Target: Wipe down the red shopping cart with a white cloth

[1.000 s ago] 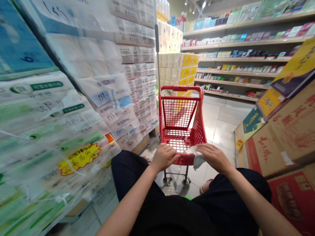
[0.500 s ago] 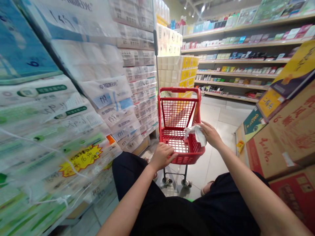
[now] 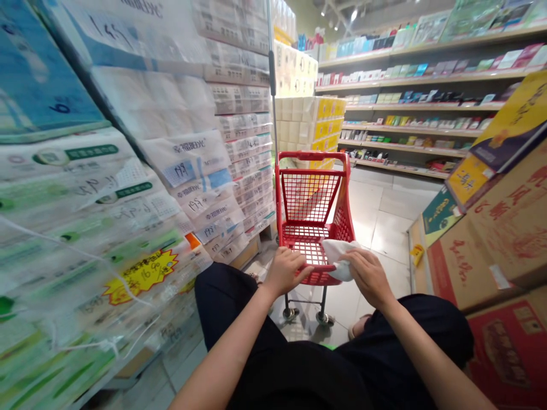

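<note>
A red plastic shopping cart (image 3: 311,199) with a mesh basket stands between my knees, its near rim facing me. My left hand (image 3: 287,270) grips that near rim at its left part, fingers over the edge and thumb along it. At the near right corner, my right hand (image 3: 365,273) is closed on a white cloth (image 3: 339,250). The cloth is draped over the rim, partly inside the basket and partly hanging outside. Inside the basket only the mesh floor shows.
Stacked tissue packs (image 3: 188,154) rise close on the left, with a yellow price tag (image 3: 141,277). Cardboard cartons (image 3: 491,245) crowd the right side. Beyond the cart stand yellow-and-white packs (image 3: 329,125) and long shelves (image 3: 410,102) of small goods. A thin pole (image 3: 272,74) rises beside the cart.
My right hand has moved toward me with the cloth, from the basket's right side rim to its near right corner. My left hand stays on the near rim.
</note>
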The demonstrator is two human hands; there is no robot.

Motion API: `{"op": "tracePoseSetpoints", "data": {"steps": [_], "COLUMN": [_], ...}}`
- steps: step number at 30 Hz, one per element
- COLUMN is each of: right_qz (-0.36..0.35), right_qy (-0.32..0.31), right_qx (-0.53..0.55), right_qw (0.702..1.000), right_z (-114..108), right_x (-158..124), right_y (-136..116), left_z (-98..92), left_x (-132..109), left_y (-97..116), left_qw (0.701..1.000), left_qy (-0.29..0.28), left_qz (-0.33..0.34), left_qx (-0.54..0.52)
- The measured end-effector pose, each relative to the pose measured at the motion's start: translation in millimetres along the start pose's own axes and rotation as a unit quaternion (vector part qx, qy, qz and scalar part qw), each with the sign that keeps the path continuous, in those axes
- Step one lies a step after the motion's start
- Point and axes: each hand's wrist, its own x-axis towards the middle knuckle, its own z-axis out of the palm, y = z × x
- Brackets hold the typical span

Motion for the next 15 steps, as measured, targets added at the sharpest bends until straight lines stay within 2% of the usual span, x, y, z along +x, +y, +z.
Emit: {"op": "tracePoseSetpoints", "data": {"steps": [3, 7, 11, 15], "right_qz": [-0.019, 0.004, 0.031, 0.053], "right_qy": [-0.033, -0.026, -0.031, -0.011], "right_qx": [0.010, 0.052, 0.089, 0.092], "right_qw": [0.999, 0.998, 0.995, 0.994], "right_z": [-10.1, -15.9, -7.2, 5.8], "right_x": [8.5, 29.5, 64.1, 99.6], "right_y": [20.2, 51.3, 81.4, 102.7], "left_z": [1.9, 5.3, 4.5, 0.4], "left_x": [-1.5, -3.5, -6.6, -11.2], "left_y": [3.1, 8.2, 9.8, 5.7], "left_qw": [1.000, 1.000, 1.000, 1.000], "left_qy": [-0.004, 0.001, -0.004, -0.008], "left_qz": [0.013, 0.014, 0.008, 0.006], "left_qx": [-0.006, -0.011, -0.016, -0.016]}}
